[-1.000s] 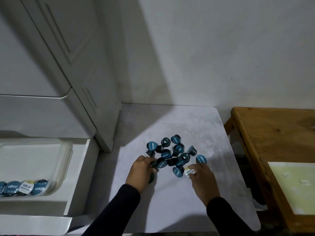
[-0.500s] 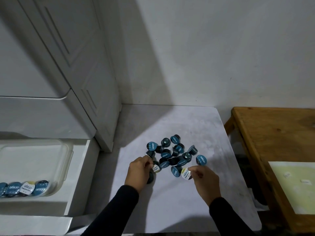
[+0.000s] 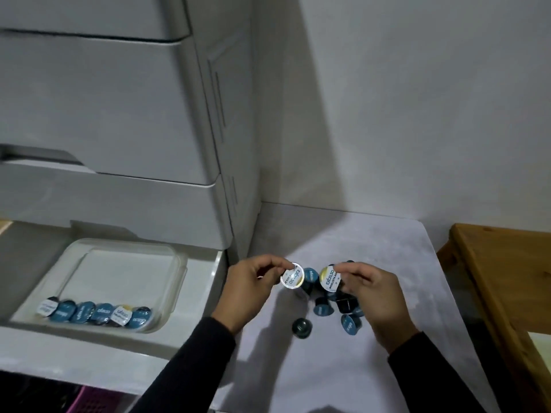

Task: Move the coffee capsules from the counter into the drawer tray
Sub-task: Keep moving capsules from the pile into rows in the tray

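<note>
While each of the hands pinched one capsule above the counter (image 3: 343, 368), the tray (image 3: 176, 263) lay off to the left, nearer the left hand (image 3: 253, 281) than the right hand (image 3: 375, 296).

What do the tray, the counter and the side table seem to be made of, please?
Tray: likely clear plastic, glossy; the white drawer shows through its walls. Counter: pale, matt and faintly mottled, perhaps stone or laminate; I cannot tell which. Side table: wood, with orange-brown grain and a slight sheen.
</note>
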Motion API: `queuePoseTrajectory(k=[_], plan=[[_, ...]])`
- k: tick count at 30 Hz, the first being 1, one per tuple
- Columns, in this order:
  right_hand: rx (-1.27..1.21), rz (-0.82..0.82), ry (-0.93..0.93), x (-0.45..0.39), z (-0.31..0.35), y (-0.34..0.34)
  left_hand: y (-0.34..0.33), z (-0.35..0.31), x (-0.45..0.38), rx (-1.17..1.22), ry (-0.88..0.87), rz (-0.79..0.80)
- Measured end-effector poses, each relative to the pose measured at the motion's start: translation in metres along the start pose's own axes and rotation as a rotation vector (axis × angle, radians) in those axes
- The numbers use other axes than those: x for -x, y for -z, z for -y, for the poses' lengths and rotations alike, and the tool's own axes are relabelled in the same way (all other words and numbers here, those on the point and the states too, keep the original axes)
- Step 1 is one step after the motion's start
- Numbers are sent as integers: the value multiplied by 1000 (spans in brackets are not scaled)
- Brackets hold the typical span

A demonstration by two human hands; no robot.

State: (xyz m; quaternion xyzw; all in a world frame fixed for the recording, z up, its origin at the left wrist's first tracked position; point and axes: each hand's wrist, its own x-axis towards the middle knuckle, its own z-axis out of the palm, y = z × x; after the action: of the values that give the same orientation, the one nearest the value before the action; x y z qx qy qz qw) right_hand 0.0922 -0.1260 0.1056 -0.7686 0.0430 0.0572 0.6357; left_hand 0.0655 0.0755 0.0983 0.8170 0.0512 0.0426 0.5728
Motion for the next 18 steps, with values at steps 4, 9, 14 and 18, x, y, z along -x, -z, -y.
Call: queuePoseTrajectory(k=[4, 9, 14, 18], plan=[[-27, 141, 39, 8, 40, -48, 69, -16, 6, -33, -74, -9], [-7, 325, 117, 20, 72, -130, 175, 0, 9, -118, -77, -32], [76, 471, 116, 25, 80, -235, 286, 50, 1, -305, -34, 25], [106, 528, -13, 20, 69, -309, 355, 105, -16, -438, 11, 146]])
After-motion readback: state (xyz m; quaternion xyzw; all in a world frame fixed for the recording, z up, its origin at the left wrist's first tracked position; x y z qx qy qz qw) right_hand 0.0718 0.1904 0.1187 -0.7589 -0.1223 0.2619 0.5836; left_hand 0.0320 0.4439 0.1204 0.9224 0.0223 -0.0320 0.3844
